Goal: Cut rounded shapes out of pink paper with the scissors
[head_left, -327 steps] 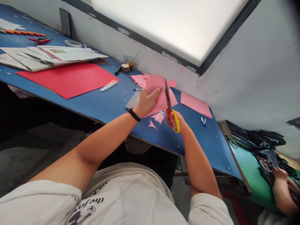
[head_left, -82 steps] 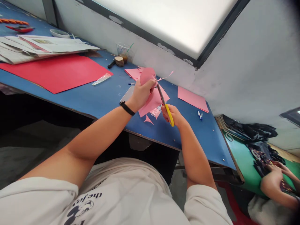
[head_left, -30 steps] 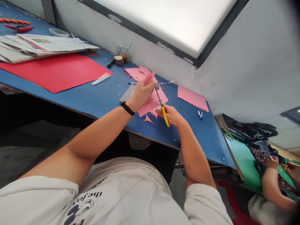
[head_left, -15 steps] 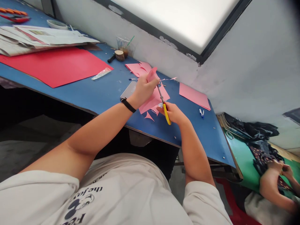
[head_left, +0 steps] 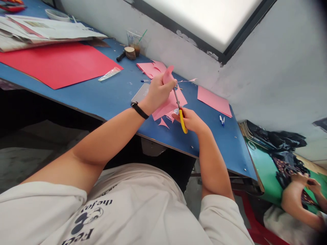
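Note:
My left hand (head_left: pixel 158 91) is closed on a piece of pink paper (head_left: pixel 168 73), whose curved tip sticks up above the fingers. My right hand (head_left: pixel 191 119) grips yellow-handled scissors (head_left: pixel 183 121), their blades pointing up to the paper beside my left fingertips. Whether the blades are apart or together is hard to make out. Beneath both hands lies a larger pink sheet (head_left: pixel 163 109), partly covered by my left hand. A small pink scrap (head_left: pixel 164 123) rests near the table's front edge. Behind my left hand are more cut pink sheets (head_left: pixel 148 69).
The blue table (head_left: pixel 120 98) also bears a red sheet (head_left: pixel 63 64), newspapers (head_left: pixel 51 32), a plastic cup (head_left: pixel 134 42), a pink stack (head_left: pixel 214 101) and blue-white pens (head_left: pixel 222 120). A wall stands behind. At right, another person's hands (head_left: pixel 301 180) work over a green table (head_left: pixel 265 173).
The view has shifted slightly. My left hand still holds the paper and my right hand the scissors, with little visible movement against the table.

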`<state>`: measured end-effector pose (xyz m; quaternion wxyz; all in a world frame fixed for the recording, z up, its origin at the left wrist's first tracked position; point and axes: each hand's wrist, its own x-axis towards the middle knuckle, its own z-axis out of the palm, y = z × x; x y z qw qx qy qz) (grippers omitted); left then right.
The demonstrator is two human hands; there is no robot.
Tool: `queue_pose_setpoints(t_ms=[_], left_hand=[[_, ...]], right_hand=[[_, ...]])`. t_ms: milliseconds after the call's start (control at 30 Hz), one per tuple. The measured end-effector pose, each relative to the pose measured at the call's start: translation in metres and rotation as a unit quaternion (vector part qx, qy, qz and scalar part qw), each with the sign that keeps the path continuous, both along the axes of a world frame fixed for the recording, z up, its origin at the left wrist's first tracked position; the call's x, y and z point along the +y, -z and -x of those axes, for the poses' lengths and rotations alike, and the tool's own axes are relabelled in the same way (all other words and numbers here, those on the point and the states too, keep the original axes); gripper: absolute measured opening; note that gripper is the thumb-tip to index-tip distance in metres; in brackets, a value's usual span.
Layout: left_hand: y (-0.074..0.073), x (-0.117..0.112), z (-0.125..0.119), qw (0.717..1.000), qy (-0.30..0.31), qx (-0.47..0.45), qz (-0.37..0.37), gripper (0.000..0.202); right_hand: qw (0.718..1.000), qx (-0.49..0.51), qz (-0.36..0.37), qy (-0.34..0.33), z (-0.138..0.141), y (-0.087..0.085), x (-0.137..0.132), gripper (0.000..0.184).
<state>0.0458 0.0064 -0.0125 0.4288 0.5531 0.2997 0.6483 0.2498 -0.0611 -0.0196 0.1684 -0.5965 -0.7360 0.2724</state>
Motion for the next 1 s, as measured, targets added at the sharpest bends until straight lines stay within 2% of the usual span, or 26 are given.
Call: queue_pose_setpoints(t_ms=[233, 467, 767, 1000], left_hand=[[0.0058, 0.0078, -0.0008, 1.0, -0.009, 0.012, -0.025, 0.047], [0.0012, 0.0046, -0.0021, 0.999, -0.014, 0.022, -0.04, 0.053], [-0.0021, -0.0001, -0.0006, 0.999, -0.005, 0.034, -0.037, 0.052], [-0.0004, 0.0016, -0.0016, 0.998, -0.023, 0.045, -0.028, 0.047]], right_hand=[[1.0, 0.0, 0.016, 0.0, 0.0028, -0.0039, -0.0024, 0.044], [0.999, -0.036, 0.022, 0.025, 0.0015, -0.0006, 0.0013, 0.048], [0.999, -0.033, 0.028, 0.012, 0.0021, -0.0009, 0.0017, 0.043], [1.0, -0.015, 0.026, 0.0, 0.0011, -0.0011, 0.0019, 0.043]])
